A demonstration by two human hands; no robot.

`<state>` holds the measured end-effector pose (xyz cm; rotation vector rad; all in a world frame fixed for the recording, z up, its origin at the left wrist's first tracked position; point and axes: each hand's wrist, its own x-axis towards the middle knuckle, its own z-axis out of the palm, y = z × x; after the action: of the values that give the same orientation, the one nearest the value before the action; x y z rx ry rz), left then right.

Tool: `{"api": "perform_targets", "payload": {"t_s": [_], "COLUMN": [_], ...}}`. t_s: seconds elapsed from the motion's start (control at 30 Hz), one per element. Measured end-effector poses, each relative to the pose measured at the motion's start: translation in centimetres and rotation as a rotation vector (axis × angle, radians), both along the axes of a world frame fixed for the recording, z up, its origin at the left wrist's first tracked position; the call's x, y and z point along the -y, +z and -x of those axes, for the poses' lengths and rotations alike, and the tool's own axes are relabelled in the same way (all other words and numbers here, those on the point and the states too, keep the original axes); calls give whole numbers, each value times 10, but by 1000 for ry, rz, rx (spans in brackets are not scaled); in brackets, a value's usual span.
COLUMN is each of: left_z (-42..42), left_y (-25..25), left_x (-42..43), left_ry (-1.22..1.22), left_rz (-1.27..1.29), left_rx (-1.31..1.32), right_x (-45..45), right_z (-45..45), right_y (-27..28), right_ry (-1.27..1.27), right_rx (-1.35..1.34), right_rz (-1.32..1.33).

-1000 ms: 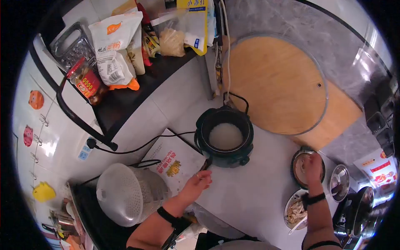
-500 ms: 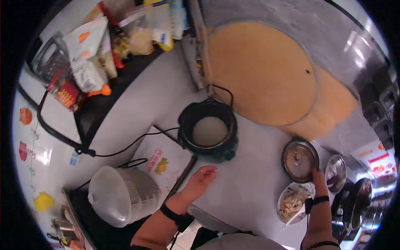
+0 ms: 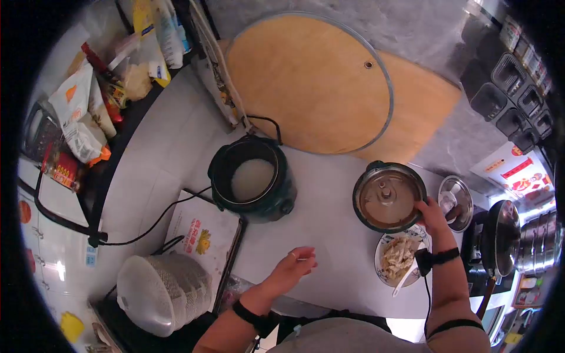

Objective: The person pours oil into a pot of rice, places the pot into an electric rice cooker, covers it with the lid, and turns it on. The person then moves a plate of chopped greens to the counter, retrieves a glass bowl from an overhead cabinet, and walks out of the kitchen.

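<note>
My right hand (image 3: pixel 432 216) grips the near right rim of a round lid (image 3: pixel 371 203) with a dark green edge and a knob in its middle. The lid overlaps the far edge of a patterned bowl (image 3: pixel 382 276) holding pale food and a white spoon (image 3: pixel 406 279). To the left stands a dark green electric cooker (image 3: pixel 265 206), uncovered, with whitish contents (image 3: pixel 253 179) inside. Below the cooker, my left hand (image 3: pixel 292 269) hovers over the counter, holding nothing, its fingers loosely bent and apart.
Behind the cooker lean a round wooden board (image 3: pixel 306 82) and a power cord. A white box (image 3: pixel 197 232) and a clear lidded tub (image 3: pixel 162 294) stand at left. Food packets (image 3: pixel 79 115) fill a shelf. At right are a metal bowl (image 3: pixel 465 200) and a frying pan (image 3: pixel 500 235).
My right hand has raised the lid and shifted it left, toward the cooker. My left hand's fingers have spread a little. The camera view has swung to the right.
</note>
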<state>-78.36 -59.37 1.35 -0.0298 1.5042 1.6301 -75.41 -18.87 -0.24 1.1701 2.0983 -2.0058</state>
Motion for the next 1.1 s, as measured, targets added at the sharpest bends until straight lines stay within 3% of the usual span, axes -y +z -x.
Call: {"api": "perform_targets", "payload": {"t_s": [0.17,0.23,0.33,0.47,0.53,0.7,0.77,0.97,1.1], "left_z": [-10,-17,-29,-51,-57,-55,-57,-66,-76], "left_y": [24,36,42,41,51,51,55,55,51], "left_x": [-16,-15,-8,13,21,20,16,22,37], "left_ry": [28,17,111,205,362,400,411,496,354], "left_rz": [-134,-360,-380,-173,-227,-338,-341,-412,-362], "left_rx": [85,182,166,46,152,82,100,197,182], "right_x": [56,85,125,147,162,230,252,255,249], "right_z": [-17,-23,-32,-41,-42,-37,-36,-19,-11], "right_y": [66,82,100,76,75,43,52,57,30], "right_ry": [92,88,295,311,186,112,-27,3,79], "right_rx": [-124,-259,-330,-352,-419,-506,-451,-437,-438], "right_rz": [111,244,239,262,822,761,1192,1157,1125]}}
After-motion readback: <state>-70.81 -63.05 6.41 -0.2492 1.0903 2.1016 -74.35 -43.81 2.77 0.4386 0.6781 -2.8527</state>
